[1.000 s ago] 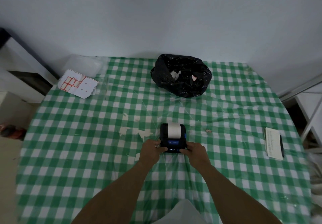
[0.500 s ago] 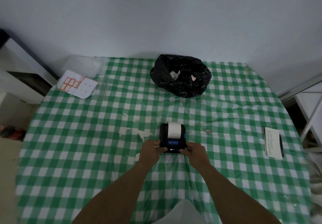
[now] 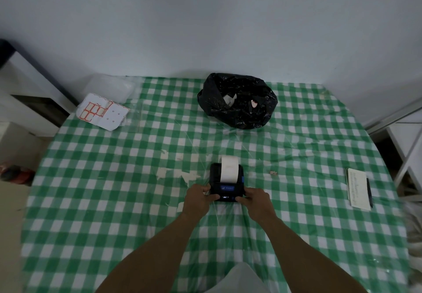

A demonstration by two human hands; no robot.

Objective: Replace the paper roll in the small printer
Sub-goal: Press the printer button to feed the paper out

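A small black printer point(image 3: 226, 184) with a blue label sits on the green checked tablecloth point(image 3: 114, 201) near the table's middle. A strip of white paper point(image 3: 229, 170) comes out of its top and curls away from me. My left hand point(image 3: 198, 200) grips the printer's near left corner. My right hand point(image 3: 255, 201) holds the near right corner, fingertips on the front edge. Whether a roll sits inside is hidden by the lid.
An open black plastic bag point(image 3: 238, 101) with paper scraps stands behind the printer. A sheet of red-edged labels point(image 3: 102, 114) lies at the far left, beside a clear plastic box point(image 3: 109, 88). A notepad with a pen point(image 3: 359, 189) rests at the right edge.
The paper strip sticks out a little farther from the printer than one second ago. Both hands stay on the printer's near corners.
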